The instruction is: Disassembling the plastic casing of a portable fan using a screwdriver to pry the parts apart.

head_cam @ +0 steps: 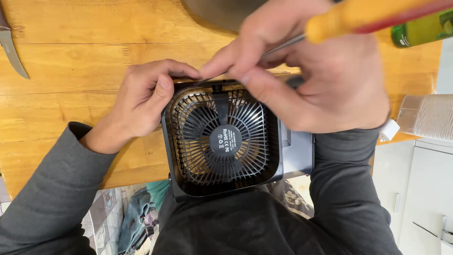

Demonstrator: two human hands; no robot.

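Bright, even daylight; soft glare on the tabletop point(71, 52); blurred screwdriver handle point(358, 16) up close; faint shadows under fingers point(163, 87).

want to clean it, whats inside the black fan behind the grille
Behind the grille of the fan dark blades show around a round hub. The right hand covers the right top corner; the motor is hidden.

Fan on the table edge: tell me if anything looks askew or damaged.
The black fan hangs partly past the wooden table edge, propped against the person's body. The left hand pinches its top corner while the right hand holds a yellow-handled screwdriver to the top rim. No cracked grille ribs show.
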